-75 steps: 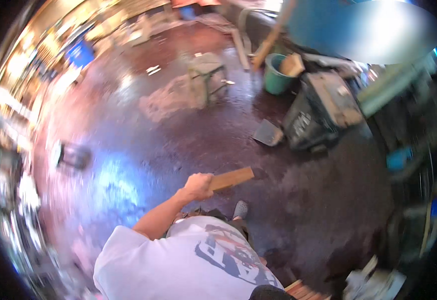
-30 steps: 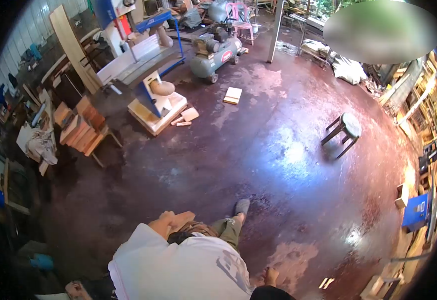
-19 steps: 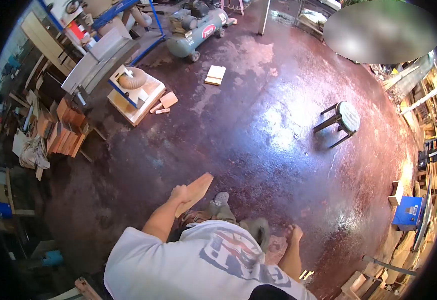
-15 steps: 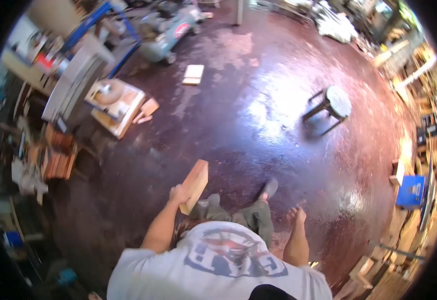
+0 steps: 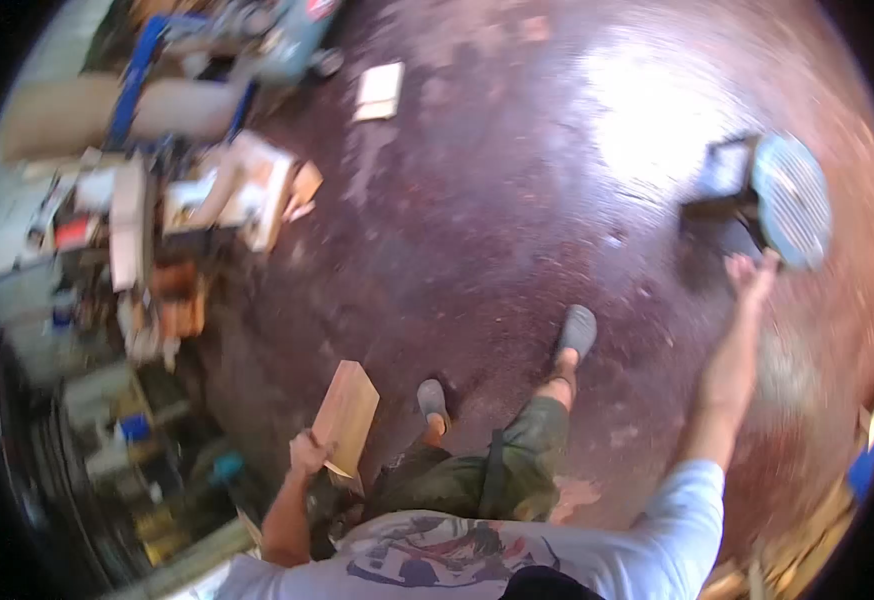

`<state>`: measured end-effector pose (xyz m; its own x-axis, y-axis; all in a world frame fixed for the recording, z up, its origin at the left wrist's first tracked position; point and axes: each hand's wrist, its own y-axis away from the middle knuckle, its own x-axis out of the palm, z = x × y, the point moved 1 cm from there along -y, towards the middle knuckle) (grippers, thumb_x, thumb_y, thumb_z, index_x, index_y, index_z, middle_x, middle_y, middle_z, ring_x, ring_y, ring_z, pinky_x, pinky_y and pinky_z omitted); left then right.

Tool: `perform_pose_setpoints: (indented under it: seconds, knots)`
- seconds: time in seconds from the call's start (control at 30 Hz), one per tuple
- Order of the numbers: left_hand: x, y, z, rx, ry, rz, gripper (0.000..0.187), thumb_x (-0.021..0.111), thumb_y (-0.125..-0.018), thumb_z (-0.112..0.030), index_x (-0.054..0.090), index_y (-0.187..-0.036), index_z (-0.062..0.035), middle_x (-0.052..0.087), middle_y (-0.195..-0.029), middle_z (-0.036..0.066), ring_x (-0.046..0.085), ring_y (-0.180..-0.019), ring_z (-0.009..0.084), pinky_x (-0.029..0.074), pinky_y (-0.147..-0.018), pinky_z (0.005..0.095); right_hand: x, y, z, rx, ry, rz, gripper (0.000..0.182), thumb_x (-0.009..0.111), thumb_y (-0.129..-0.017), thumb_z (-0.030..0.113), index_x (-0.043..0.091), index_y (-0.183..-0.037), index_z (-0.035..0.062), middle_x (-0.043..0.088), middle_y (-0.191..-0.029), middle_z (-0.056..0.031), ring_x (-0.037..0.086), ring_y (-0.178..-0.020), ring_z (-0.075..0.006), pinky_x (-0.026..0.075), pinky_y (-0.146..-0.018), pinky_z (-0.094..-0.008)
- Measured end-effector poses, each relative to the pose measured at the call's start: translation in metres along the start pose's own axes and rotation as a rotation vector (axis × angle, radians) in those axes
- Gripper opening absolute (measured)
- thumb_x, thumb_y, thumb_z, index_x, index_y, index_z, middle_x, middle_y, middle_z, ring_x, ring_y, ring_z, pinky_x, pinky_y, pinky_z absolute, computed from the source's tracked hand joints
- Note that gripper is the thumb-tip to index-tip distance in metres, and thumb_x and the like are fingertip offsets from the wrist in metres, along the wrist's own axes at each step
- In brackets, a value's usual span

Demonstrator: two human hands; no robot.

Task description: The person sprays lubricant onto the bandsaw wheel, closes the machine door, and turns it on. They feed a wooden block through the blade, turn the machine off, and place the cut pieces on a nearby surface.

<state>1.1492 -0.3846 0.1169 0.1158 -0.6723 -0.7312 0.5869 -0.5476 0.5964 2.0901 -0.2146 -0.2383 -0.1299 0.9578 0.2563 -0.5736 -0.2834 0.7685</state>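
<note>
Floor [image 5: 457,260], 1 stool [image 5: 797,200] by right hand [image 5: 752,270], 1 block [image 5: 349,410] in left [image 5: 308,453]

Shows a pale-brown, oblong wooden block [image 5: 347,410] slanting in the left hand [image 5: 309,453] and a dark-legged stool [image 5: 795,200] with round, ribbed, grey-blue seat at the right hand [image 5: 754,275].

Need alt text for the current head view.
A person's left hand grips a wooden board while the right hand is at the rim of a round stool. Grey clogs stand on a shiny reddish floor; blurred workshop clutter fills the left.
</note>
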Motion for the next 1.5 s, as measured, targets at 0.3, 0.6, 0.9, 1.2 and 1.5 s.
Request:
perform_pose_setpoints:
  seconds: [0.3, 0.6, 0.9, 1.2, 1.5]
  knots:
    - [0.027, 0.134, 0.085, -0.39, 0.053, 0.124, 0.064, 0.086, -0.068, -0.049, 0.074, -0.109, -0.0014, 0.075, -0.106, 0.023, 0.072, -0.103, 0.0388, 0.057, -0.092, 0.0471, 0.029, -0.134, 0.024, -0.151, -0.049, 0.108, 0.069, 0.066, -0.098, 0.048, 0.044, -0.15, 0.0079, 0.051, -0.149, -0.0117, 0.05, -0.132, -0.0341, 0.046, -0.109, -0.0555]
    - [0.123, 0.187, 0.152, -0.264, 0.117, 0.17, 0.05, 0.089, -0.068, -0.047, 0.075, -0.089, -0.004, 0.076, -0.09, 0.019, 0.075, -0.088, 0.0352, 0.058, -0.077, 0.0448, 0.071, 0.118, -0.224, 0.114, 0.092, 0.219, 0.054, 0.075, -0.089, 0.038, 0.057, -0.135, 0.0142, 0.057, -0.138, -0.0054, 0.053, -0.125, -0.0286, 0.054, -0.097, -0.0544]
    - [0.277, 0.1, 0.275, -0.34, 0.433, 0.287, 0.06, 0.085, -0.068, -0.053, 0.074, -0.094, 0.0002, 0.075, -0.091, 0.021, 0.074, -0.09, 0.036, 0.058, -0.08, 0.047, 0.167, 0.411, -0.568, 0.281, 0.529, 0.736, 0.074, 0.076, -0.091, 0.014, 0.03, -0.148, 0.0177, 0.049, -0.14, -0.0191, 0.06, -0.117, -0.0408, 0.059, -0.085, -0.0562]
    - [0.236, 0.026, 0.361, -0.471, 0.906, 0.139, 0.057, 0.083, -0.073, -0.043, 0.072, -0.107, 0.001, 0.076, -0.097, 0.019, 0.074, -0.09, 0.0343, 0.056, -0.077, 0.0454, 0.278, 0.588, -0.928, 0.243, 0.817, 1.133, 0.058, 0.071, -0.093, 0.009, 0.039, -0.141, 0.0111, 0.057, -0.13, -0.0162, 0.066, -0.109, -0.0343, 0.062, -0.081, -0.0477]
    - [0.218, -0.007, 0.359, -0.611, 0.952, 0.007, 0.044, 0.085, -0.068, -0.03, 0.071, -0.096, 0.0006, 0.071, -0.076, 0.011, 0.067, -0.068, 0.024, 0.054, -0.064, 0.0406, 0.314, 0.653, -1.106, 0.209, 1.081, 1.122, 0.063, 0.072, -0.096, 0.018, 0.032, -0.145, 0.0142, 0.061, -0.126, -0.0167, 0.069, -0.099, -0.0304, 0.059, -0.063, -0.0435]
